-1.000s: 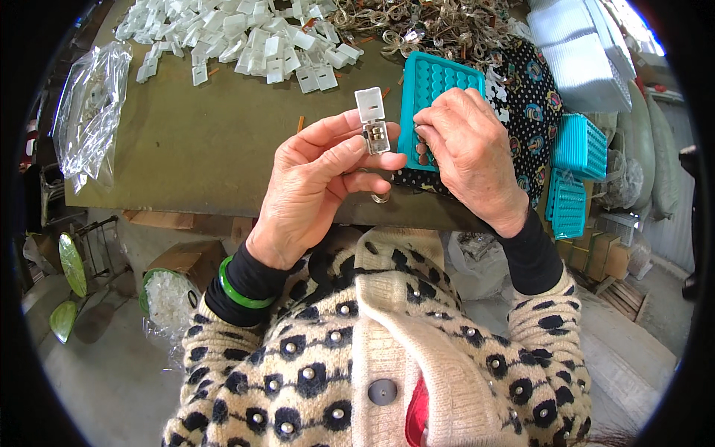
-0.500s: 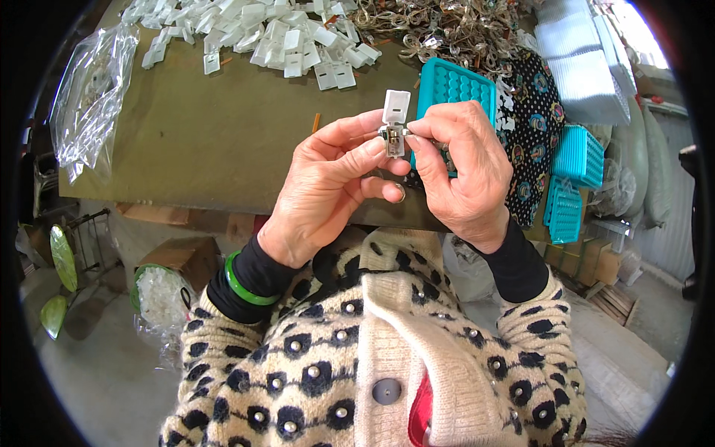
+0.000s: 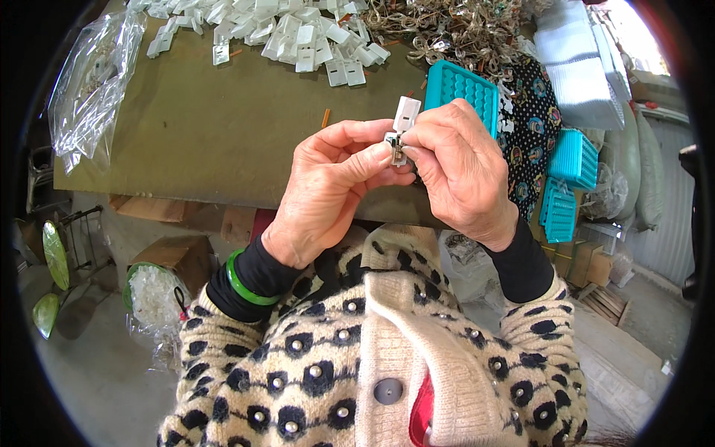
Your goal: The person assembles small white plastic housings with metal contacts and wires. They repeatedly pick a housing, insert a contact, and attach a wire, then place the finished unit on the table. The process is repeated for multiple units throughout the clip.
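My left hand (image 3: 324,182) grips a small white plastic case (image 3: 407,113) between thumb and fingers, above the table's near edge. Its hinged lid stands up and tilts right. Small metal parts (image 3: 397,146) sit in the lower half, partly covered by my fingertips. My right hand (image 3: 465,171) is closed in a pinch at the right side of these metal parts; what lies between its thumb and index finger is too small to make out. Beyond my hands, many similar white cases (image 3: 298,33) are heaped on the brown table (image 3: 216,141).
A teal tray (image 3: 465,86) with round hollows lies behind my right hand, on dark patterned cloth (image 3: 532,149). Tangled clear and brownish strips (image 3: 454,30) pile up at the back. Clear plastic film (image 3: 100,82) hangs at the left; stacked teal trays (image 3: 573,160) stand at the right.
The case has tilted, its lid now leaning right. My left fingers have curled in closer under it, and my right fingertips have moved slightly over its metal parts.
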The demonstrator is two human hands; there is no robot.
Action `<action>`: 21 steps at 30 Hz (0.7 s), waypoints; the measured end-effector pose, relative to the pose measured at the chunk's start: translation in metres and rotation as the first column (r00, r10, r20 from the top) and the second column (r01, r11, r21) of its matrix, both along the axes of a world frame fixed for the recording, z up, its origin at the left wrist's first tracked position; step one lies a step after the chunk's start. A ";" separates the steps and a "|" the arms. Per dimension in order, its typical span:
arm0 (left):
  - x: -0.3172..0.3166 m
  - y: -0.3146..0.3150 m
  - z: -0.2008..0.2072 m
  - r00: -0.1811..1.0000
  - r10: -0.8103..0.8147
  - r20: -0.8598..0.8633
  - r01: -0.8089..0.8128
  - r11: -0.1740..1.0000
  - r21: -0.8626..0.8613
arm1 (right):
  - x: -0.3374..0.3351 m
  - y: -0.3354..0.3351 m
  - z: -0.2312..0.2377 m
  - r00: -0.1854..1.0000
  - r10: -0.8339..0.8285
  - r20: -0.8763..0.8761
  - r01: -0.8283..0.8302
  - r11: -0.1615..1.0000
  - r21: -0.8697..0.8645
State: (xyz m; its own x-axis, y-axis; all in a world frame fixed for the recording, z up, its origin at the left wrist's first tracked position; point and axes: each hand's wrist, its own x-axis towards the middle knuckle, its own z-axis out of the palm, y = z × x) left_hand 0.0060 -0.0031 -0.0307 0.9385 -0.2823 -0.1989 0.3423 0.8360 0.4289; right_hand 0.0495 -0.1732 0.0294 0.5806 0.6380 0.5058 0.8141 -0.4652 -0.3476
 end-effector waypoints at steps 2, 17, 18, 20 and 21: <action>0.000 0.000 0.001 1.000 0.005 0.012 -0.005 1.000 0.009 | 0.001 0.000 0.002 0.999 0.022 -0.049 -0.022 1.000 0.002; -0.005 0.012 0.012 0.968 -0.108 0.227 0.065 0.980 0.185 | -0.027 0.001 0.007 0.396 0.359 -0.845 0.410 0.754 0.513; -0.006 0.012 0.013 0.968 -0.112 0.225 0.071 0.981 0.180 | -0.028 0.001 0.007 0.418 0.329 -0.847 0.395 0.774 0.495; -0.007 0.006 0.013 0.979 -0.090 0.185 0.063 0.987 0.149 | -0.028 0.001 0.006 0.447 0.270 -0.853 0.383 0.803 0.455; -0.007 0.004 0.014 0.983 -0.079 0.165 0.057 0.989 0.134 | -0.027 0.001 0.006 0.444 0.276 -0.852 0.401 0.789 0.465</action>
